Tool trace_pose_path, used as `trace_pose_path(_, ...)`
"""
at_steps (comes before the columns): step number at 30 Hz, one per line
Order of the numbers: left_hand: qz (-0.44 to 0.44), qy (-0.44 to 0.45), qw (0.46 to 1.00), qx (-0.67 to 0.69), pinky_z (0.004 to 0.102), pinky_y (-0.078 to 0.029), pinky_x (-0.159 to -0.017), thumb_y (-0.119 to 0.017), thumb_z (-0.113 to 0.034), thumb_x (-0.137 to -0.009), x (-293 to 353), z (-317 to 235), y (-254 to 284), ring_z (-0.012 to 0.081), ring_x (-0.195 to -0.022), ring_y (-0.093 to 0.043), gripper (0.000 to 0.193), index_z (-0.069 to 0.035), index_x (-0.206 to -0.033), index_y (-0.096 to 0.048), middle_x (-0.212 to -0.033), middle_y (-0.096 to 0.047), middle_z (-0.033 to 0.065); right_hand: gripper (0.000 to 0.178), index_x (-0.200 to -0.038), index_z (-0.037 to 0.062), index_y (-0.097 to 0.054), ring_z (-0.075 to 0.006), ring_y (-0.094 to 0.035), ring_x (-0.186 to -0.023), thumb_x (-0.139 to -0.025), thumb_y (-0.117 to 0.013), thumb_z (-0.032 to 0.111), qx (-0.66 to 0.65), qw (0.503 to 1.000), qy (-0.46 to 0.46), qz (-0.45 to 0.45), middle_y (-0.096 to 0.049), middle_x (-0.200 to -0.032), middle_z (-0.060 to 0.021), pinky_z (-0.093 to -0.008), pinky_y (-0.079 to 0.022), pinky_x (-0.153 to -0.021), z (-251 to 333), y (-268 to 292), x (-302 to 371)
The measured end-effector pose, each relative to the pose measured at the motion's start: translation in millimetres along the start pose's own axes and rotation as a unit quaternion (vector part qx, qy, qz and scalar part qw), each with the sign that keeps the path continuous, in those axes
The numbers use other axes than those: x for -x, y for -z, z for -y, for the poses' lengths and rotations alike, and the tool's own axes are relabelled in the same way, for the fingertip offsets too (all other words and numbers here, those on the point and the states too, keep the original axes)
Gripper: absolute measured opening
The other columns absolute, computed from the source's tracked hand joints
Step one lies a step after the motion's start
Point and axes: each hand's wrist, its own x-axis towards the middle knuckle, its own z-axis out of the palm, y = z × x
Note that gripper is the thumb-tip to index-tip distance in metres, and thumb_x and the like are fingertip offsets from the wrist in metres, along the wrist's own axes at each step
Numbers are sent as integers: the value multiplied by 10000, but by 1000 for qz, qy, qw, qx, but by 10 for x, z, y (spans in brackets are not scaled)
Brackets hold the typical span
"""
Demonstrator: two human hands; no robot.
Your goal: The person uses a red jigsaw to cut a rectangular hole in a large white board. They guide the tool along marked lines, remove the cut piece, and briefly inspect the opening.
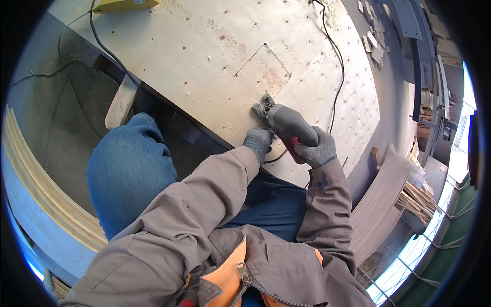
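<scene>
My right hand (317,149), in a grey knit glove, is wrapped round the red-marked handle of a power tool (292,125) shaped like a jigsaw, with a dark grey body. Its metal front end points away from me, at the near edge of a pale wooden panel (204,87). Close against the front of the tool is my left hand (259,143), also gloved and closed. Its fingers are partly hidden, so what they hold cannot be made out. Beyond the tool, thin lines mark a rectangular outline (265,61) on the panel, with dust around it.
A black cord (340,66) crosses the panel on the right. A yellow tool or case (124,5) lies at the far left. Wood scraps (376,48) lie on the floor at far right. Stacked sheets (56,189) stand left, brown boards (381,197) right.
</scene>
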Motion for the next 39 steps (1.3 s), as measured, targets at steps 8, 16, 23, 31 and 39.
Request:
trace_pose_path(8,-55,-151,987,-28,336,-573,-680,-509,-145,-1034,-850,693,193,193,-822,-683,192,-74,-1063,-685,-905,-689,66,353,-991,-9,-725,-124,-647,-593,-661,-802,89,-55,998,13,39,-697,-748,-77,-290,-527,-547,257,-86,-139)
trace_pose_path(16,-53,-5,997,57,320,-550,-639,-494,-127,-1032,-369,255,169,172,-763,-657,196,-82,-1088,-676,-855,-667,58,412,-1018,6,-731,-172,-698,-718,-643,-806,159,22,999,38,25,-735,-806,-102,-328,-570,-691,32,-40,-134)
trace_pose_path(23,-81,-238,958,-140,300,-511,-572,-587,-114,-986,-659,647,461,159,-659,-620,144,-64,-1071,-691,-784,-643,50,439,-1025,23,-731,-217,-721,-794,-626,-797,196,27,998,41,43,-748,-864,-143,-360,-574,-745,134,-73,-259)
trace_pose_path(31,37,-256,966,-20,293,-513,-624,-680,-212,-955,549,-98,81,127,-733,-618,195,-61,-1077,-704,-840,-648,36,426,-1037,20,-725,-217,-712,-802,-637,-782,157,3,999,6,36,-740,-868,-131,-354,-570,-725,-41,-43,-267)
trace_pose_path(39,29,-82,994,68,304,-524,-648,-704,-274,-946,990,-469,-100,120,-765,-617,242,-59,-1058,-713,-840,-649,37,454,-1081,10,-729,-206,-708,-804,-649,-798,129,-35,998,-9,53,-748,-907,-116,-339,-573,-704,-173,-61,-318)
